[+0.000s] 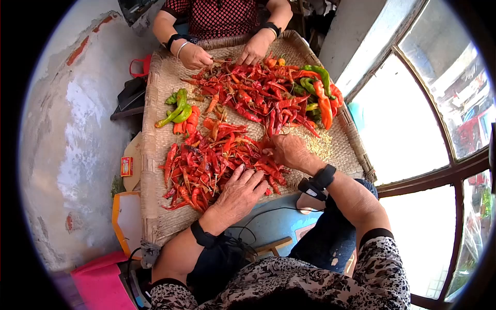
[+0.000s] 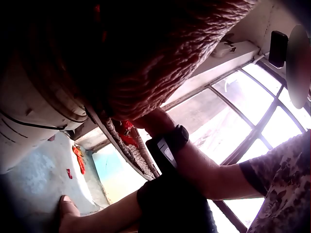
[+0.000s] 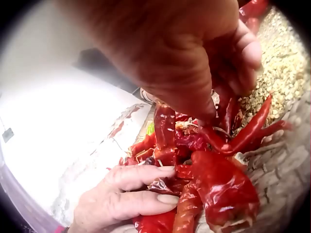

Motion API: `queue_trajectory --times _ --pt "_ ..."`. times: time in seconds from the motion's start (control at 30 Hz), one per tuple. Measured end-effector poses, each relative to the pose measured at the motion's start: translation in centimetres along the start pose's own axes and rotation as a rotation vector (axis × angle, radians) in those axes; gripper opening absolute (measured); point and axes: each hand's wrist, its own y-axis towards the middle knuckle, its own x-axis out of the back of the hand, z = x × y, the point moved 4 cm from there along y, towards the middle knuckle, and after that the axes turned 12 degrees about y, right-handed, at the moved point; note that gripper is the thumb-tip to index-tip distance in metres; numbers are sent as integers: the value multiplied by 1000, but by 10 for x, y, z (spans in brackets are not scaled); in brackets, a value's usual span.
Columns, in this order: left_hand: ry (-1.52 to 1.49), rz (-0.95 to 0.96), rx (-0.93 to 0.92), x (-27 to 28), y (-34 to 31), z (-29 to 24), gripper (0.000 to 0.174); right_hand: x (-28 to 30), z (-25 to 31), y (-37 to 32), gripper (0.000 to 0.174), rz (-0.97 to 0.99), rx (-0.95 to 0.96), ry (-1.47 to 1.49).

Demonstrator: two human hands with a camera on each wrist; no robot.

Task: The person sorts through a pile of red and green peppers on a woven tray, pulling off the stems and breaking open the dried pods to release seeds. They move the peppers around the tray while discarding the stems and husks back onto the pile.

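A large heap of red chili peppers (image 1: 206, 160) lies on the near part of a woven tray (image 1: 147, 170). My left hand (image 1: 238, 195) rests on the heap's near edge, its fingers extended over the peppers; the right wrist view shows those fingers (image 3: 141, 204) flat against the red skins. To the right, my right hand (image 1: 293, 152) reaches down into the heap with thumb and fingers bent. Seen from its wrist, a dark red chili pepper (image 3: 227, 109) sits between the thumb and fingers, partly hidden by the hand. The left wrist view mostly shows the dark underside of the left hand.
Another person's hands (image 1: 194, 56) work at the far side over a second red heap (image 1: 258, 93). Green peppers (image 1: 181, 109) lie at the left, more green peppers (image 1: 315, 77) at the far right. Pale seeds (image 1: 320, 144) cover the tray's right part. A window (image 1: 413, 113) stands at the right.
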Motion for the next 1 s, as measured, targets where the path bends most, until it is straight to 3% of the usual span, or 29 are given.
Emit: queue_trajectory --times 0.1,0.17,0.3,0.33,0.43,0.57,0.73,0.8,0.83,0.9,0.97,1.0 --pt "47 -13 -7 -2 -2 -3 31 -21 -19 9 38 -37 99 186" --pt "47 -42 -16 0 -4 -5 28 -19 -18 14 32 28 27 278" --pt "63 -71 -50 5 -2 -10 29 -24 -6 10 26 -51 77 290" --pt "74 -84 -62 4 -2 -12 29 -23 -5 8 24 -51 177 367" --pt "113 -92 -99 -5 -3 -22 30 -7 15 -1 25 -32 102 318" --pt "189 -127 -139 -16 10 -38 36 -12 12 -4 25 -66 199 335" --pt "315 -17 -148 -21 26 -39 40 -11 19 -8 23 -30 279 303" --pt "179 87 -93 -28 29 -38 45 -6 23 -14 26 11 246 287" --pt "207 0 -65 -35 28 -37 50 -2 24 -15 25 -25 243 334" --pt "221 12 -21 -28 29 -32 52 9 25 -16 19 -75 195 379" --pt "186 26 30 -24 26 -26 46 22 27 -15 15 -118 275 420" --pt "174 -64 45 -23 24 -23 40 26 24 -14 16 -134 227 468"
